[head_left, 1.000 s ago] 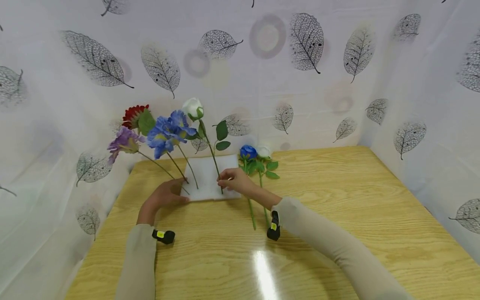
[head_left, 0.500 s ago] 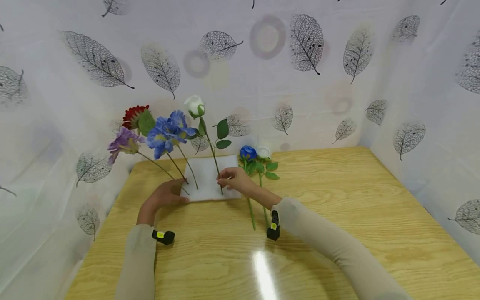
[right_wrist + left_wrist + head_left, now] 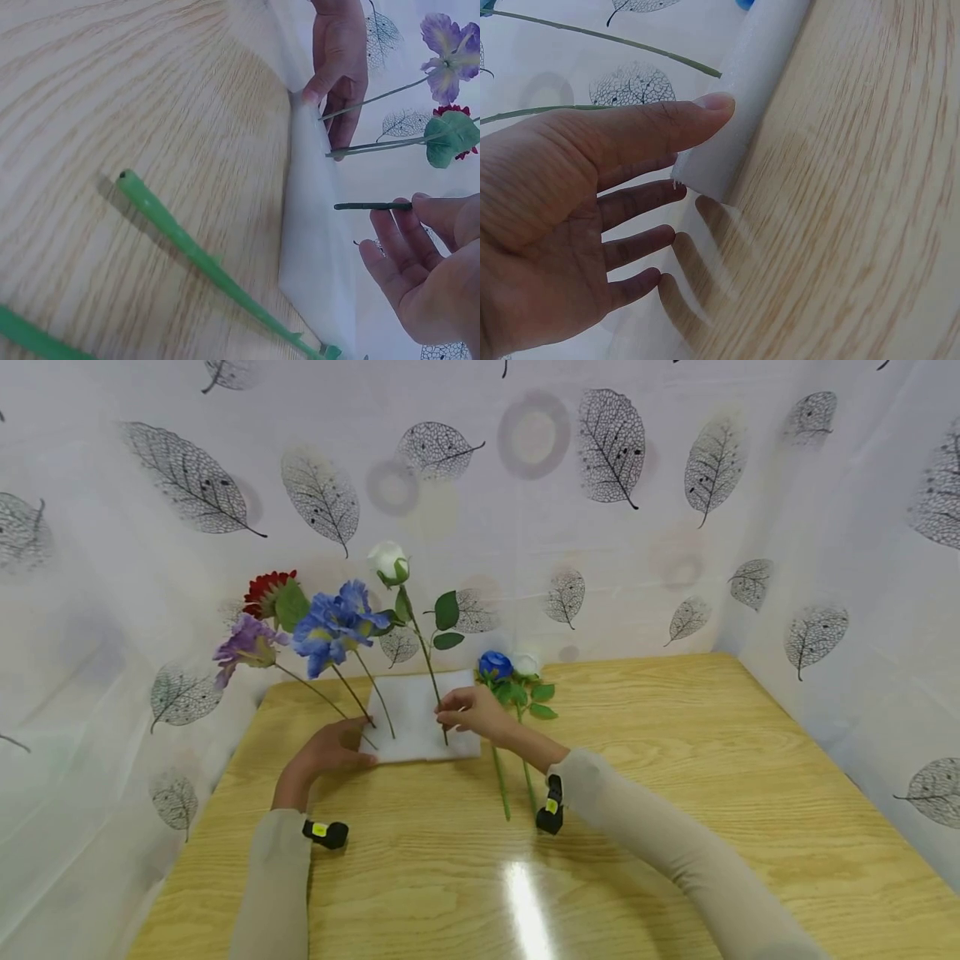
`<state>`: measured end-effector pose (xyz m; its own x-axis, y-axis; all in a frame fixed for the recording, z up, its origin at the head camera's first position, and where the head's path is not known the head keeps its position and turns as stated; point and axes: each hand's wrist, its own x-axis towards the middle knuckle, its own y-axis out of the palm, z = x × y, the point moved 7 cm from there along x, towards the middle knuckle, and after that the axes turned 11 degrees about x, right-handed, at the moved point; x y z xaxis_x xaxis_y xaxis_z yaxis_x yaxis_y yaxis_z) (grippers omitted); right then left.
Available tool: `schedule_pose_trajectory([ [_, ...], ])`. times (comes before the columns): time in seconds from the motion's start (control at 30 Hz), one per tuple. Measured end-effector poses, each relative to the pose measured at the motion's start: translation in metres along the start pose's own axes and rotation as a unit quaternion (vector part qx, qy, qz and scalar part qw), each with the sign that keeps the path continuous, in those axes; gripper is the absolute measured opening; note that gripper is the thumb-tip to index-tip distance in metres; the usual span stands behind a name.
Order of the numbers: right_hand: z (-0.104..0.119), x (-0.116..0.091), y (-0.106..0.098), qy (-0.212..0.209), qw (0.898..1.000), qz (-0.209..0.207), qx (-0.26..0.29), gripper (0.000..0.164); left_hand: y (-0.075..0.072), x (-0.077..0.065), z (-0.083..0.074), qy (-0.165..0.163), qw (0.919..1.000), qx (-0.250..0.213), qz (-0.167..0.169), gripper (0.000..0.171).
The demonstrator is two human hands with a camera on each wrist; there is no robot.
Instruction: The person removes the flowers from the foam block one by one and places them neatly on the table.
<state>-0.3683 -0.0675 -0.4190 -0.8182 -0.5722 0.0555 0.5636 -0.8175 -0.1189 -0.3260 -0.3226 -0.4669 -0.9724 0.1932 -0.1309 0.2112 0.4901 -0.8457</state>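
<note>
A white foam block [image 3: 408, 697] lies on the table with several artificial flowers standing in its left part: a purple iris [image 3: 247, 642], a blue iris [image 3: 335, 625] and a red flower [image 3: 267, 593]. My left hand [image 3: 330, 750] holds the block's left end, its thumb [image 3: 705, 112] on the front corner and its other fingers behind. My right hand [image 3: 477, 714] pinches the lower stem of a white rose [image 3: 390, 564], which leans left over the block. In the right wrist view the end of its stem [image 3: 360, 206] overlaps the foam's top face.
A blue rose [image 3: 496, 665] and another white rose [image 3: 527, 664] lie on the wooden table [image 3: 675, 735] just right of the block, their stems toward me, beneath my right forearm. A leaf-printed curtain [image 3: 480, 527] encloses the table at the back and sides.
The white rose in my right hand has risen slightly and its head has shifted a little to the right. My right hand has moved up slightly; my left hand stays at the block.
</note>
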Motion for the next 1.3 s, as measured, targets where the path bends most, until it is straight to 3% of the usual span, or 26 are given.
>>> schedule_pose_trajectory([
  [0.67,0.000,-0.013,-0.027,0.011,1.000,0.003,0.002,0.028,0.002,0.000,0.004,-0.004,0.9999,-0.009,0.005,0.090],
  [0.87,-0.004,-0.021,-0.039,0.014,1.000,-0.004,0.017,0.024,0.002,0.001,0.004,0.001,1.0000,0.002,0.000,0.090],
  [1.3,-0.006,-0.042,-0.070,0.023,0.999,-0.013,0.018,0.032,0.002,0.000,0.003,-0.012,0.9999,0.000,0.006,0.091],
])
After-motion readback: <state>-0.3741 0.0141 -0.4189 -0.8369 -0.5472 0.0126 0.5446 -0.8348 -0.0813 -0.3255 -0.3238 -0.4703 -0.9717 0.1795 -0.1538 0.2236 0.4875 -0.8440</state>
